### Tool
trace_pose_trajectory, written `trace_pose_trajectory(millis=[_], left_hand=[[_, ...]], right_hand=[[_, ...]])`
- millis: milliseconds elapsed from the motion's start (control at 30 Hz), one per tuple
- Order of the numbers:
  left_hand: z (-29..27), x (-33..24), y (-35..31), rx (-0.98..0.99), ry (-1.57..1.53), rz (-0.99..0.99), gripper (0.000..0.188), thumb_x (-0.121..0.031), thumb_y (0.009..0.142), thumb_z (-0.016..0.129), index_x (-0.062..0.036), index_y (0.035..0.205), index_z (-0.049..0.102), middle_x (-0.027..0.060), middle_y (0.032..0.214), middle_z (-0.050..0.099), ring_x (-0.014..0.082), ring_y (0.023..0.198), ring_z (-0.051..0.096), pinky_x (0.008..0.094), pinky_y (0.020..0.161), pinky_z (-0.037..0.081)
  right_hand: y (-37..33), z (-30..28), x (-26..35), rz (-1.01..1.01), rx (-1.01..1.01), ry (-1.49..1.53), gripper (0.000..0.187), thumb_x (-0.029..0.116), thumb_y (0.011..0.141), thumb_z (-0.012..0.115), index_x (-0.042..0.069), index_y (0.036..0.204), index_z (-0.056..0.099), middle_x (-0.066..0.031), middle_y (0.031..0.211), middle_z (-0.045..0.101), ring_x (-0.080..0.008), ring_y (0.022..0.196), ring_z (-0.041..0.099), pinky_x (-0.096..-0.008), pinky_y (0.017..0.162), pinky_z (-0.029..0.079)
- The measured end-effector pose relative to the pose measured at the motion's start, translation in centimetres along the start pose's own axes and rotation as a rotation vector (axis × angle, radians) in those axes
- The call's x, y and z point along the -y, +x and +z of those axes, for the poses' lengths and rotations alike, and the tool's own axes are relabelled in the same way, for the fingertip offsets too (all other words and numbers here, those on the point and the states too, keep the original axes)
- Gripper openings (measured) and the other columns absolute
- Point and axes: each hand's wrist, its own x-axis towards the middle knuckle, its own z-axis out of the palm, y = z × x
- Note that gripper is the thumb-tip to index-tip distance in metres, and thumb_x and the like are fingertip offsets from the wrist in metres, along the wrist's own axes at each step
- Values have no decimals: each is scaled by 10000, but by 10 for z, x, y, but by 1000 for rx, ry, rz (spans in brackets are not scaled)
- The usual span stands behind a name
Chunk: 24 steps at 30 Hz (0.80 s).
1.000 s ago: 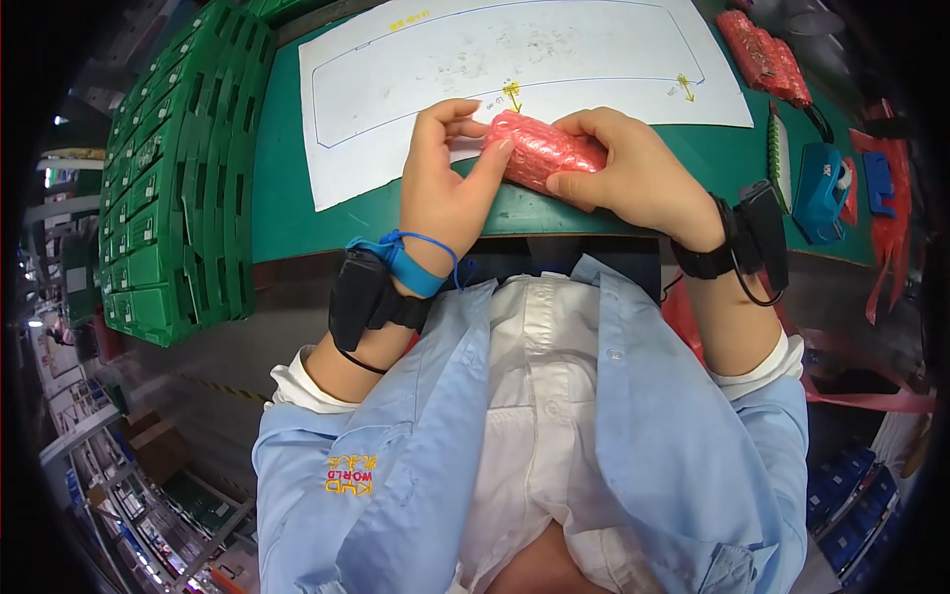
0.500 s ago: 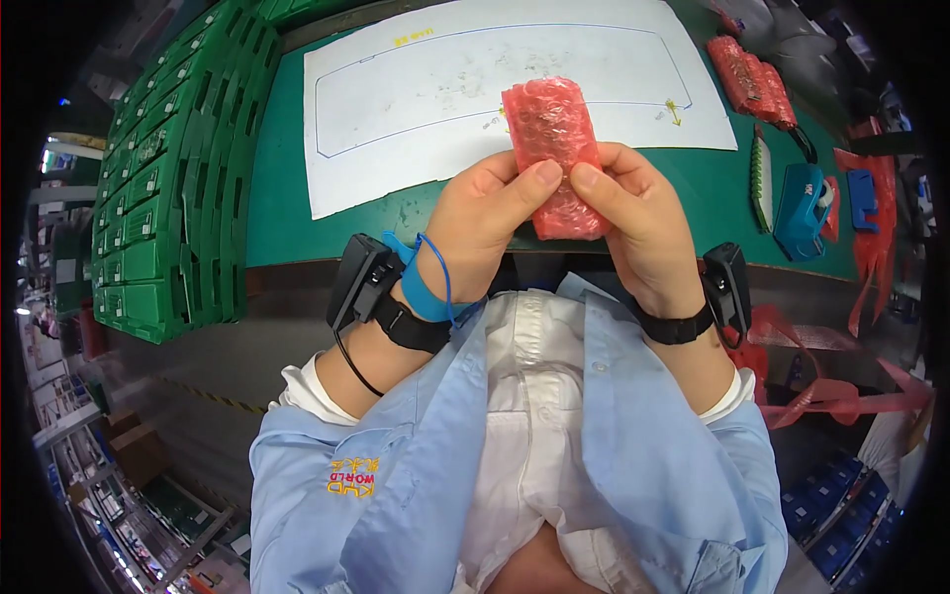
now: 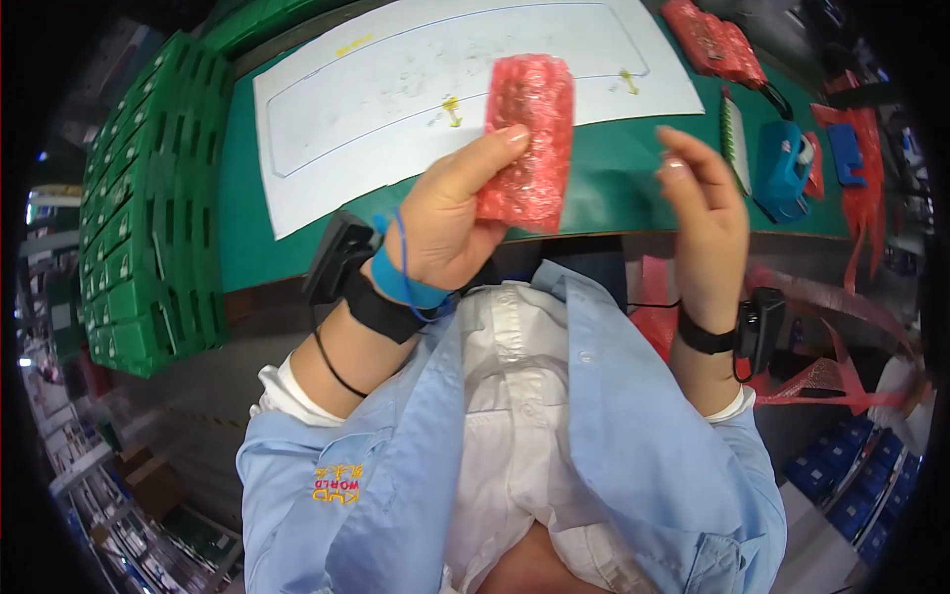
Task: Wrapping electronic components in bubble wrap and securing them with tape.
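Note:
My left hand [image 3: 460, 203] grips a flat packet wrapped in red bubble wrap [image 3: 534, 148], its thumb across the front and the fingers behind. The packet stands nearly upright above the table's front edge; what is inside does not show clearly. To the right, my right hand [image 3: 708, 203] is in the air away from the packet, empty, with the thumb and fingers apart. The blue-green tape dispenser [image 3: 784, 176] lies on the table, to the right of that hand.
A white sheet with drawn lines [image 3: 346, 129] covers much of the green table [image 3: 614, 163]. Stacked green crates [image 3: 139, 287] rise at the left. At the right are wrapped red packets [image 3: 714, 45], a green-and-white strip-like tool [image 3: 734, 144], a blue block [image 3: 846, 153] and hanging red wrap [image 3: 876, 218].
My right hand has let go of the packet and moved right, toward the tape dispenser. My left hand keeps hold of the packet, now slightly turned and farther left.

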Motion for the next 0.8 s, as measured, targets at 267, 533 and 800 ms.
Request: trace_pose_trajectory(millis=[267, 533, 800], left_hand=[[-7, 0, 7, -33, 174, 76, 259, -207, 961, 586, 4, 1110, 596, 72, 1016, 662, 153, 890, 635, 303, 821, 505], [-26, 7, 16, -58, 219, 74, 329, -212, 962, 584, -2, 1212, 537, 76, 1122, 628, 162, 988, 614, 318, 879, 487], [-22, 9, 14, -37, 258, 62, 348, -209, 964, 583, 1, 1234, 519, 66, 1126, 620, 141, 996, 600, 308, 893, 477]], right_hand=[[24, -190, 0, -133, -809, -103, 315, 194, 925, 662, 44, 1194, 596, -13, 1010, 608, -83, 824, 561, -218, 712, 452], [51, -196, 1, 373, -558, -371, 265, 334, 913, 677, 75, 964, 707, -6, 902, 644, -102, 804, 566, -258, 744, 434], [87, -201, -17, 207, -619, -214, 259, 258, 875, 713, 6, 931, 701, -26, 897, 674, -119, 813, 598, -261, 722, 455]])
